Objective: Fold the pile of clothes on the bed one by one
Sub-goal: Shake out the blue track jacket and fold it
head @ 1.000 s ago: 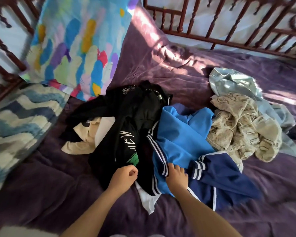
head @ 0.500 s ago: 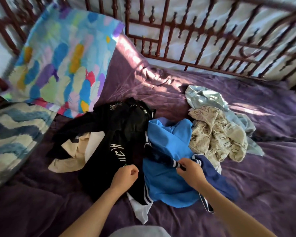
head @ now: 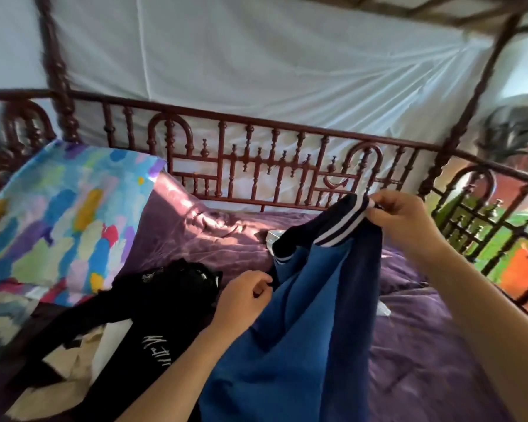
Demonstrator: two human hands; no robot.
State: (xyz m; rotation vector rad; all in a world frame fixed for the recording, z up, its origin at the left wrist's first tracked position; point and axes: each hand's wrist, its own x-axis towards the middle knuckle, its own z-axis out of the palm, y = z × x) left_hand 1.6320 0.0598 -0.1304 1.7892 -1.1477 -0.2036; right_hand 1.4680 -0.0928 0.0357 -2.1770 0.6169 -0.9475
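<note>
A blue garment [head: 290, 345] with navy panels and a white-striped ribbed hem hangs lifted above the bed. My right hand [head: 400, 220] pinches its striped hem up high on the right. My left hand [head: 244, 300] grips the blue fabric lower down, at the garment's left edge. A black garment with white lettering [head: 153, 318] lies on the purple bedspread [head: 415, 354] to the left, over a cream piece [head: 70, 363]. The rest of the pile is hidden behind the lifted blue garment, apart from a pale corner [head: 273, 236].
A bright multicoloured pillow [head: 64, 217] leans at the back left, with a blue-and-white patterned cushion [head: 3, 318] below it. A dark red carved wooden bed rail [head: 256, 166] runs along the back and right side. White netting [head: 256, 62] hangs behind it.
My right hand has raised the blue garment by its striped hem, up and to the right off the pile. My left hand left the black garment and took hold of the blue one. The view tilted upward.
</note>
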